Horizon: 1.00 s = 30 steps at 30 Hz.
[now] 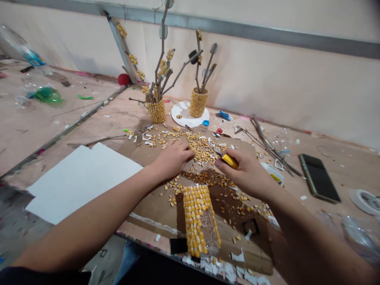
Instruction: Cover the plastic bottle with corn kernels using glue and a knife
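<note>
My right hand (246,170) is wrapped round a yellow utility knife (230,161), its blade pointing left over the scattered corn kernels (204,148). Close by on the left, my left hand (177,156) rests at the kernel pile with fingers curled and pressed together; whatever is in them is hidden. Nearer to me stands a clear plastic cylinder covered in rows of kernels (196,217). A bare strip of its wall shows at the lower right. Beneath all this lies a brown cardboard sheet (154,198).
Two kernel-covered pots with twigs (156,111) (198,103) stand at the back, one on a white disc (181,113). White sheets (80,182) lie left. A phone (319,178), tape roll (366,201) and loose twigs (267,142) lie right. White scraps (222,269) litter the near edge.
</note>
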Each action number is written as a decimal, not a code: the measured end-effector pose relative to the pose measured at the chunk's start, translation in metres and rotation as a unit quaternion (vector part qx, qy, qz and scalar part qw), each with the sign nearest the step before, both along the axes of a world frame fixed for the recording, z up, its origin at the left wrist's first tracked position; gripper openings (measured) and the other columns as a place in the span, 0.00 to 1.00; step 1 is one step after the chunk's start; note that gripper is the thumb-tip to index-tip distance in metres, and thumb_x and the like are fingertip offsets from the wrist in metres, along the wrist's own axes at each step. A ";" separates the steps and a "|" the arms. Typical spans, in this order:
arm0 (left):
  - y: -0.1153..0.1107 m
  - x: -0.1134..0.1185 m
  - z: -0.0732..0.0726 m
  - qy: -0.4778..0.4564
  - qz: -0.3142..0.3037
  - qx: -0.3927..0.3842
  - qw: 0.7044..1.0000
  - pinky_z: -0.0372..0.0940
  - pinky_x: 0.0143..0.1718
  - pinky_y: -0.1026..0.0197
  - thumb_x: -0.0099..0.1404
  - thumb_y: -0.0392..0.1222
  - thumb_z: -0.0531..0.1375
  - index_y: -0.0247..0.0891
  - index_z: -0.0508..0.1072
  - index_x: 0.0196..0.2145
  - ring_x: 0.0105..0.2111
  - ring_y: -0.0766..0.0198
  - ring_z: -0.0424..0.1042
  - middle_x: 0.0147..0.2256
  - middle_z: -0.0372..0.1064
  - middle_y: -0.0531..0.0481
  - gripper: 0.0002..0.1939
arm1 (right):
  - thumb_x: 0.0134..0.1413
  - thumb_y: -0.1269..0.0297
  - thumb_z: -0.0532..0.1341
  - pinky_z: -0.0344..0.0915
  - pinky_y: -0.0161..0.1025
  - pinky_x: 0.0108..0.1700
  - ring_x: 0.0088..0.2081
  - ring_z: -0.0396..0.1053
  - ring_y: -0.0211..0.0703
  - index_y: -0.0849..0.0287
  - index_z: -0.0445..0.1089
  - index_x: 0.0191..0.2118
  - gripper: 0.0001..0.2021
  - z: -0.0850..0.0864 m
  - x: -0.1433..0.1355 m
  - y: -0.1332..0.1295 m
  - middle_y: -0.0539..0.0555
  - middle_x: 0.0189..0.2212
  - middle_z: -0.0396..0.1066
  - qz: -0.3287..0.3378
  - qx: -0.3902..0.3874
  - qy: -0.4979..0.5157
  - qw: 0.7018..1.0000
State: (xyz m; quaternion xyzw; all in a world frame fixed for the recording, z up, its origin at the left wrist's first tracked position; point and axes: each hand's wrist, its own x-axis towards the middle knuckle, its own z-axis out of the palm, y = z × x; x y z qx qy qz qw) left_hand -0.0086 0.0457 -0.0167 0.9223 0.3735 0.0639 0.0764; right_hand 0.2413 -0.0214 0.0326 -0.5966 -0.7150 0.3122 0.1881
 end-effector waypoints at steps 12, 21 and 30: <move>-0.006 0.003 0.006 0.016 -0.008 0.002 1.000 0.59 0.47 0.49 0.73 0.35 0.57 0.37 0.82 0.44 0.46 0.48 0.72 0.45 0.77 0.38 0.12 | 0.67 0.51 0.59 0.52 0.39 0.31 0.27 0.59 0.40 0.54 0.64 0.31 0.15 0.005 0.000 0.000 0.46 0.24 0.62 0.000 0.011 -0.005 1.000; -0.004 0.006 0.001 0.042 0.029 -0.044 0.998 0.61 0.48 0.48 0.70 0.30 0.57 0.33 0.79 0.42 0.47 0.46 0.73 0.43 0.78 0.37 0.10 | 0.65 0.50 0.60 0.52 0.39 0.29 0.25 0.59 0.40 0.54 0.64 0.30 0.16 0.000 0.001 0.001 0.46 0.22 0.62 -0.007 0.008 0.003 1.000; -0.008 0.001 0.011 -0.036 0.043 -0.122 0.991 0.63 0.46 0.52 0.71 0.31 0.56 0.36 0.73 0.38 0.42 0.52 0.73 0.38 0.75 0.43 0.06 | 0.64 0.55 0.63 0.53 0.38 0.26 0.23 0.59 0.39 0.55 0.67 0.30 0.13 -0.008 -0.003 -0.002 0.45 0.20 0.62 0.005 0.083 0.032 0.996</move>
